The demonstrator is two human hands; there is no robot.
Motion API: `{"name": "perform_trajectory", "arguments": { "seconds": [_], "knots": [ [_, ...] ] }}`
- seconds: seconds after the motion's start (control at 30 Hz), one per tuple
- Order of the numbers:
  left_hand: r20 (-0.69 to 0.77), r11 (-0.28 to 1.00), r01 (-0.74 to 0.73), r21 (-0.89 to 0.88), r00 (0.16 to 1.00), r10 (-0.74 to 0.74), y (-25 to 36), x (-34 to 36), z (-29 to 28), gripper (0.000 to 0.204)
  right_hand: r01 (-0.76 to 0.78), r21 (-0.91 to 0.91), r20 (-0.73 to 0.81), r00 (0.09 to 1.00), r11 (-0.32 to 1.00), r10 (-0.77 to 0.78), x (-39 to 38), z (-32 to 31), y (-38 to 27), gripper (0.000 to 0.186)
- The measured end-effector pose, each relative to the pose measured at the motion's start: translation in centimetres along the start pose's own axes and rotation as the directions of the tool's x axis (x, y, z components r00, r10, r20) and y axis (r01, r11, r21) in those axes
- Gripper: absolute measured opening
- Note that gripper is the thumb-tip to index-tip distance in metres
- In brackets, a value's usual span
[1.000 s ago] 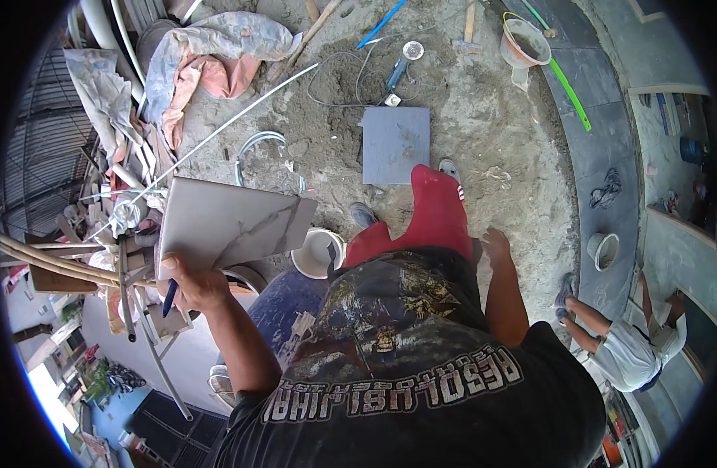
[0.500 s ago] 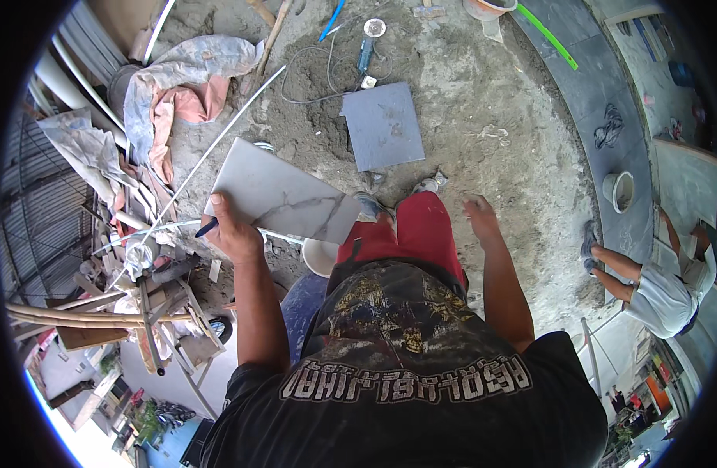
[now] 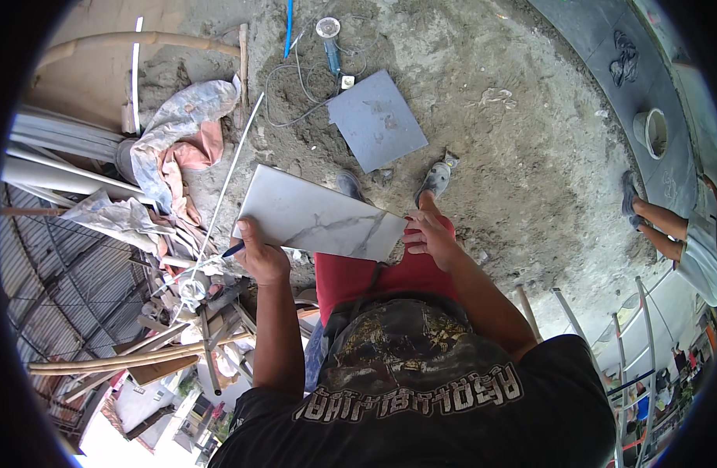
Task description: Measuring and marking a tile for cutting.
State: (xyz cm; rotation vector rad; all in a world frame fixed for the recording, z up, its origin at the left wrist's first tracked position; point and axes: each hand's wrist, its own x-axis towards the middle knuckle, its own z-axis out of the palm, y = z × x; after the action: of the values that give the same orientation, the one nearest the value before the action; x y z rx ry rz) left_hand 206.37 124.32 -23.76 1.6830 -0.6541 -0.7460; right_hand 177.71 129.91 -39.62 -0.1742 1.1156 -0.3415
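Tile (image 3: 315, 214) in left hand (image 3: 263, 256)

Crumpled tarpaulin (image 3: 179, 109) heaped far left, bamboo poles (image 3: 101, 365) laid near left, white bucket (image 3: 640, 134) set on dark paving (image 3: 588, 27) far right

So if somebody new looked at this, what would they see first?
Probably the shiny white marbled tile in the middle, held at its left end by the left hand, with the right hand at its right end. Next might come the bright red shorts just below it. Farther up, a flat grey tile and an angle grinder lie on the rough ground.
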Motion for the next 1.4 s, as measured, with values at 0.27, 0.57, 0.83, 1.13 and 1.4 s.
{"name": "perform_trajectory", "arguments": {
  "seconds": [0.27, 0.57, 0.83, 1.13, 1.4],
  "knots": [
    [0.11, 0.981, 0.168, 0.095, 0.978, -0.178, -3.8, 2.7, 4.6, 0.04, 0.043, 0.164, -0.125, 0.992, 0.986, -0.023, 3.2, -1.0, 3.5, 0.051],
    [0.424, 0.985, -0.047, 0.164, 0.905, -0.027, -15.3, 11.9, 8.9, 0.043, 0.154, 0.485, -0.33, 0.944, 0.861, 0.017, 13.9, -1.2, 9.0, 0.036],
    [0.427, 0.929, -0.094, 0.357, 0.901, -0.073, -30.6, 21.3, 9.9, 0.046, 0.189, 0.719, -0.362, 0.924, 0.669, 0.127, 29.3, -1.6, 12.4, 0.027],
    [0.703, 0.697, -0.404, 0.592, 0.683, -0.201, -40.2, 31.6, 13.1, 0.031, 0.242, 0.656, -0.464, 0.876, 0.715, 0.129, 42.0, -6.2, 13.6, 0.022],
    [0.828, 0.506, -0.663, 0.552, 0.367, -0.423, -46.4, 37.4, 19.9, 0.042, 0.463, 0.687, -0.567, 0.824, 0.56, 0.013, 51.6, -9.2, 15.8, 0.022]
  ]
}}
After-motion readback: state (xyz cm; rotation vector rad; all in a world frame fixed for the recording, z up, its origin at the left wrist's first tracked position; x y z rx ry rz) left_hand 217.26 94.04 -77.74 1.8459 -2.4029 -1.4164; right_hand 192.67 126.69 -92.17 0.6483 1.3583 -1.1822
